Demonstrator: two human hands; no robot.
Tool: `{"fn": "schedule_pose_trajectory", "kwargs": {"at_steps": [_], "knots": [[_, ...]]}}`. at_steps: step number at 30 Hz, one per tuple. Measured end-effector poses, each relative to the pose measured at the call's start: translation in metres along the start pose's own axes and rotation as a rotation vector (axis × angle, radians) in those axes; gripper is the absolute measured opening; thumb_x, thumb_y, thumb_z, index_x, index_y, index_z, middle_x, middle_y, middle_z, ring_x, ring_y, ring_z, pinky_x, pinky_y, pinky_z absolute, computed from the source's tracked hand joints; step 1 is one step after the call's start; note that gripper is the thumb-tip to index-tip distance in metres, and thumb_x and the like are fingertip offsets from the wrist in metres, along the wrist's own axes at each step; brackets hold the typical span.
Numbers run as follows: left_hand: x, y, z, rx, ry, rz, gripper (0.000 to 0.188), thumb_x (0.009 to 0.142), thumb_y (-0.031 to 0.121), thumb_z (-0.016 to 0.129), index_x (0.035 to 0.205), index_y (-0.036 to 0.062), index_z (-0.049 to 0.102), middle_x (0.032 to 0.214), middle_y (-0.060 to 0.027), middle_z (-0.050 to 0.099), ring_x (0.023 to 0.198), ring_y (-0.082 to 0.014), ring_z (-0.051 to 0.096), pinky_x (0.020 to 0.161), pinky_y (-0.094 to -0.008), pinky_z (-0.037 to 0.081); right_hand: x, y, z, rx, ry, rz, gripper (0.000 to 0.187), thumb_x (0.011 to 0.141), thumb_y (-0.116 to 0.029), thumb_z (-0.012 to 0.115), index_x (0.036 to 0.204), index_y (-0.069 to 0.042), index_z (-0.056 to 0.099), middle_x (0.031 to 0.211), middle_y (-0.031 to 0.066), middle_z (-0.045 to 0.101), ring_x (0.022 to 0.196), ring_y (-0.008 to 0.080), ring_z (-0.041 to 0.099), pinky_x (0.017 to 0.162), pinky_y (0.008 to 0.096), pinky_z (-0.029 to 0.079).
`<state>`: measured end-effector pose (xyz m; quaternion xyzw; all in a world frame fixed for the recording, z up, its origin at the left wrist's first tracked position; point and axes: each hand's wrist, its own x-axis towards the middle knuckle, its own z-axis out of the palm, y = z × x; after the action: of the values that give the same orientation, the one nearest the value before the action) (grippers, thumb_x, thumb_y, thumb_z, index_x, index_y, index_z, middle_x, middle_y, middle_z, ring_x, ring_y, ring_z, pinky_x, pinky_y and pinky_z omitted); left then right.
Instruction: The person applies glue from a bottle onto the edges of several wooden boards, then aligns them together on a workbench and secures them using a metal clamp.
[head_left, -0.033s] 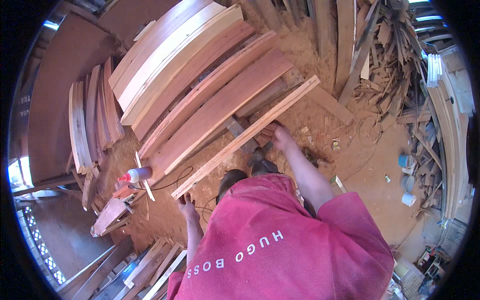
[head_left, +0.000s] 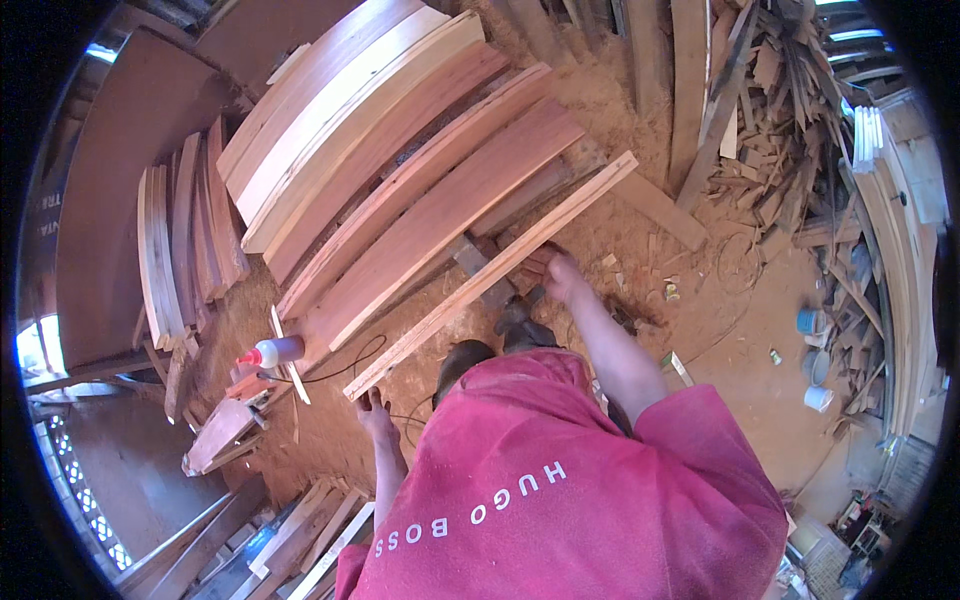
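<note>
A long, narrow wooden plank crosses diagonally in front of me, its near end at the left and its far end at the upper right. At the near end my left hand grips it from below, fingers partly hidden by the wood. My right hand is closed at the plank's right-hand edge, past its middle, with the fingertips tucked against or under it. Beneath the plank a dark block or support shows. Beyond lies a wide reddish board, roughly parallel to the plank.
Several more boards lie side by side farther off. A red-capped bottle stands at the left near a dark cable. Offcuts are heaped at the upper right, with buckets below. Sawdust covers the ground.
</note>
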<state>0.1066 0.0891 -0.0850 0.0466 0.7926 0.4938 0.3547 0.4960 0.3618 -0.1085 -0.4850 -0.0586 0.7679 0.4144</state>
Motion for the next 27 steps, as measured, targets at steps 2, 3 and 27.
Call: {"fn": "schedule_pose_trajectory", "kwargs": {"at_steps": [2,3,27], "knots": [[0.001,-0.002,-0.001,-0.003,0.018,-0.003,0.044,0.094,0.014,0.058,0.136,0.0178,0.043,0.14,0.0001,0.046,0.124,-0.0206,0.046,0.091,-0.0458,0.04,-0.003,0.0,0.002,-0.024,-0.024,-0.012,0.028,0.092,-0.01,0.048,0.12,-0.01,0.053,0.108,0.0098,0.066,0.1,0.0268,0.063,0.085,0.0447,0.05],[0.003,-0.002,-0.001,-0.005,0.028,0.001,0.044,0.094,0.015,0.058,0.136,0.0176,0.043,0.139,-0.0002,0.047,0.124,-0.0204,0.046,0.091,-0.0464,0.041,-0.004,-0.001,0.003,-0.049,-0.049,-0.019,0.026,0.093,-0.012,0.047,0.119,-0.011,0.054,0.107,0.009,0.066,0.099,0.0256,0.063,0.084,0.0435,0.05],[0.0,-0.005,-0.006,0.017,0.033,0.054,0.039,0.092,0.015,0.062,0.129,0.0109,0.05,0.126,-0.0035,0.057,0.108,-0.0177,0.056,0.078,-0.0358,0.048,0.003,0.003,-0.001,0.031,0.022,-0.058,0.023,0.094,-0.013,0.044,0.113,-0.009,0.057,0.1,0.0096,0.067,0.092,0.0244,0.065,0.075,0.0402,0.053]]}}
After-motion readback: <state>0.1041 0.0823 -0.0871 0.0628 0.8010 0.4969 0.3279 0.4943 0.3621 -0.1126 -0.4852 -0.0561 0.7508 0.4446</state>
